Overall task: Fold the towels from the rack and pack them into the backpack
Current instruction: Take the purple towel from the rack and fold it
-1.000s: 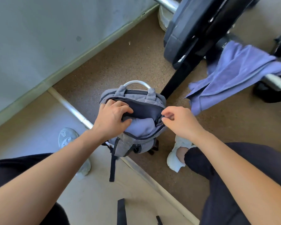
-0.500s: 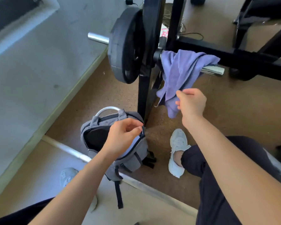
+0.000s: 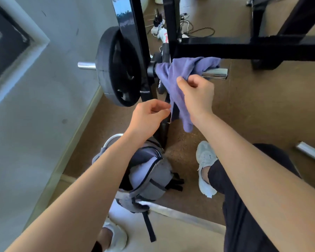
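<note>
Purple towel (image 3: 182, 70) hangs bunched over the chrome barbell (image 3: 215, 73) on the black rack (image 3: 135, 42). Its middle is hidden behind the right hand (image 3: 196, 95), which grips it with curled fingers. The left hand (image 3: 149, 115) is loosely curled, fingertips right at the towel's hanging edge; whether they pinch it cannot be told. Below both hands, the grey backpack (image 3: 158, 179) stands open on the floor, partly covered by the left forearm, with a pale towel (image 3: 140, 172) showing inside.
</note>
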`<state>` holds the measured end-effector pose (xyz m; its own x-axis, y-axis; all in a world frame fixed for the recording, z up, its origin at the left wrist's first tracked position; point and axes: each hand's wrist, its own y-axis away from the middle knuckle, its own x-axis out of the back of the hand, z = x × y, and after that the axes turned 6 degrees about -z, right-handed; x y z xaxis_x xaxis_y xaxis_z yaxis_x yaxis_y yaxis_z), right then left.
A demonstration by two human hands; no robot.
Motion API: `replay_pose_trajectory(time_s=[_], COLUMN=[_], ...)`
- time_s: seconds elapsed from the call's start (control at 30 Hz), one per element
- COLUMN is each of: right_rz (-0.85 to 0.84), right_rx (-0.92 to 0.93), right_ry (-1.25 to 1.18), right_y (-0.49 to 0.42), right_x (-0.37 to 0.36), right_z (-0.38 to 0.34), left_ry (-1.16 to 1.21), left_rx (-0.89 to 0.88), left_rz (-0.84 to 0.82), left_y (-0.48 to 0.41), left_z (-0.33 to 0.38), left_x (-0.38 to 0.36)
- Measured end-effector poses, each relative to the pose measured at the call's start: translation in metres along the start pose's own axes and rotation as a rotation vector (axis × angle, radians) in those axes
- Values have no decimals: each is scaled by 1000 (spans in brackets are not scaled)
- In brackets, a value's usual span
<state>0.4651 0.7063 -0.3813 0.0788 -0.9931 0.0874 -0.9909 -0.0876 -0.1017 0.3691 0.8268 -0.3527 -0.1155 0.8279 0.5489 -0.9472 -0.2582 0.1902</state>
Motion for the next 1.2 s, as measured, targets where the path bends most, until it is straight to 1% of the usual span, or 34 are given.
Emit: replay_pose_trajectory(time_s=[0.1, 0.2, 0.3, 0.4, 0.43, 0.5, 0.57, 0.63, 0.67, 0.7, 0.73, 0.77, 0.83, 0.87, 0.9, 0.93, 1.03, 1.07, 1.13, 1.2], right_rz=[-65, -244, -397, -433, -416, -335, -222, -120, -81, -49, -24, -4, 37, 72, 137, 241, 631, 714, 803, 784], right_rx=[-11, -7, 98, 154, 154, 93, -16, -102, -131, -144, -138, -118, -77, -69, -67, -59, 4, 21, -20, -146], right_ry=[-104, -215, -139, -108, -113, -171, -285, -389, -427, -445, -445, -442, -411, -376, -338, -300, -192, -155, -121, -149], right_y=[4, 21, 41, 50, 51, 46, 36, 27, 24, 23, 23, 22, 18, 15, 11, 8, 1, 1, 2, 4], right_x=[10, 22, 27, 31, 31, 33, 37, 45, 49, 53, 57, 61, 69, 73, 78, 84, 104, 110, 115, 114], right_z=[-14, -30, -38, -41, -41, -36, -30, -26, -26, -26, -27, -25, -21, -20, -18, -18, -21, -23, -20, -12], left_ry=[-19, -65, -49, 47, 96, 203, 278, 324, 341, 322, 239, 107, -164, -231, -270, -300, -396, -396, -390, -399], left_rx=[-1, -68, -38, 18, 26, 26, 102, 177, 159, 105, 24, -56, -151, -165, -167, -167, -123, -112, -88, -67], left_rz=[18, -37, -31, 49, 37, -101, -212, -196, -155, -98, -34, 7, 1, -16, -32, -43, -57, -55, -53, -45], left_y=[-10, -13, -13, -11, -12, -14, -18, -25, -32, -39, -46, -54, -70, -77, -84, -89, -103, -108, -113, -115], left_z=[8, 14, 16, 17, 15, 13, 13, 15, 14, 13, 14, 15, 18, 20, 23, 27, 32, 33, 37, 40], left_x=[-2, -13, -25, -28, -27, -25, -22, -23, -24, -25, -26, -26, -28, -29, -31, -32, -34, -35, -37, -41])
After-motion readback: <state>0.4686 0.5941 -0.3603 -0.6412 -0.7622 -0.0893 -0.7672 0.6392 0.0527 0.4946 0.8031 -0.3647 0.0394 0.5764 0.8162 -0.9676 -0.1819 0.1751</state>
